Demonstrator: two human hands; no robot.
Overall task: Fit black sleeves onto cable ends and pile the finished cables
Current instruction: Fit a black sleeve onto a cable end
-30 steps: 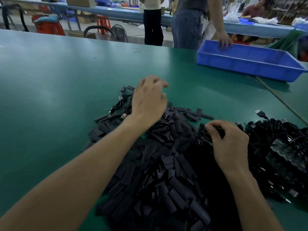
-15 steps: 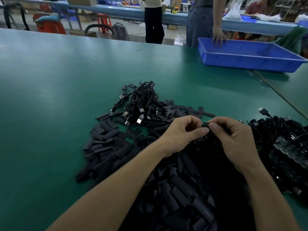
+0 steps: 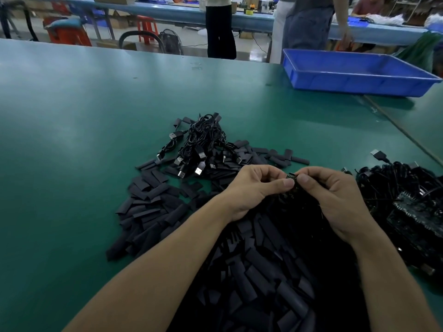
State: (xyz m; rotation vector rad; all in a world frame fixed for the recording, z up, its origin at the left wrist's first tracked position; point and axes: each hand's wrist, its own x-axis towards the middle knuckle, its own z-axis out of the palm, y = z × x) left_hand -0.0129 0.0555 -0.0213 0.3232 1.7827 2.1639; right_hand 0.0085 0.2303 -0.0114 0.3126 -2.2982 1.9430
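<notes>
The table's [image 3: 72, 140] left half and far middle lie open, while black sleeves [image 3: 148, 207] crowd the near edge, a cable pile [image 3: 203, 144] sits just beyond, a cable tangle [image 3: 402, 200] blocks the right edge, and a blue tray [image 3: 359, 77] fills the far right corner.

left hand [image 3: 251, 188] + right hand [image 3: 335, 195]: pinch cable end [image 3: 292, 176] | above black sleeves [image 3: 153, 204]

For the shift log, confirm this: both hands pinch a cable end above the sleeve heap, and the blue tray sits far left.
No: the head view shows the blue tray far right. The left hand and right hand do pinch the cable end above the sleeve heap.
</notes>
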